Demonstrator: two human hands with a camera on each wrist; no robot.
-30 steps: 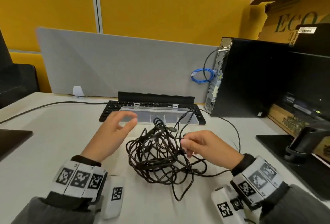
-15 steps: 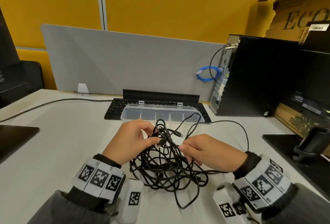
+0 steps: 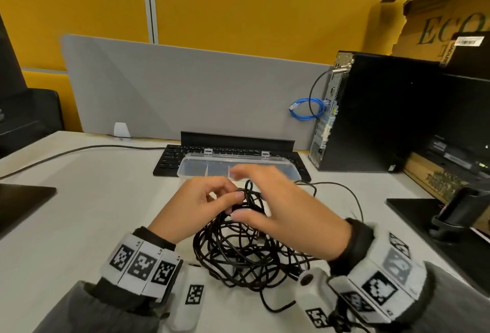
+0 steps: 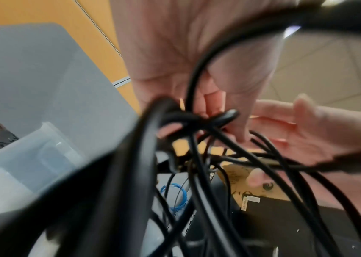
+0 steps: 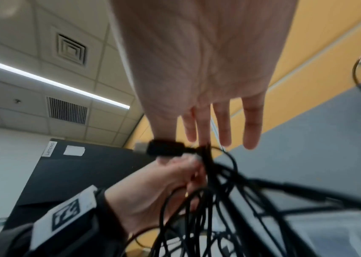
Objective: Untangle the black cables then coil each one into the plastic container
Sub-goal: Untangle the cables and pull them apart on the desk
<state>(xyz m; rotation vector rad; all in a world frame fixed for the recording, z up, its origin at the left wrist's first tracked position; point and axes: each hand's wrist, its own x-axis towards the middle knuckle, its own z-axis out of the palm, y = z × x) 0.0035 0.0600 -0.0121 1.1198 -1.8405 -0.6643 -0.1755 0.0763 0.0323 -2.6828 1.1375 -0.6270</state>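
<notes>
Black cables (image 3: 238, 253) sit tangled on the table (image 3: 92, 213) as the left hand (image 3: 196, 208) pinches strands at the top, the right hand (image 3: 289, 216) hovering flat-fingered above.

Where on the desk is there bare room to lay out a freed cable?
Bare desk shows left of the left hand, between the keyboard and the dark pad. A narrower strip lies between the right hand and the black mat. The centre is crowded: the cable tangle lies just before the container.
</notes>
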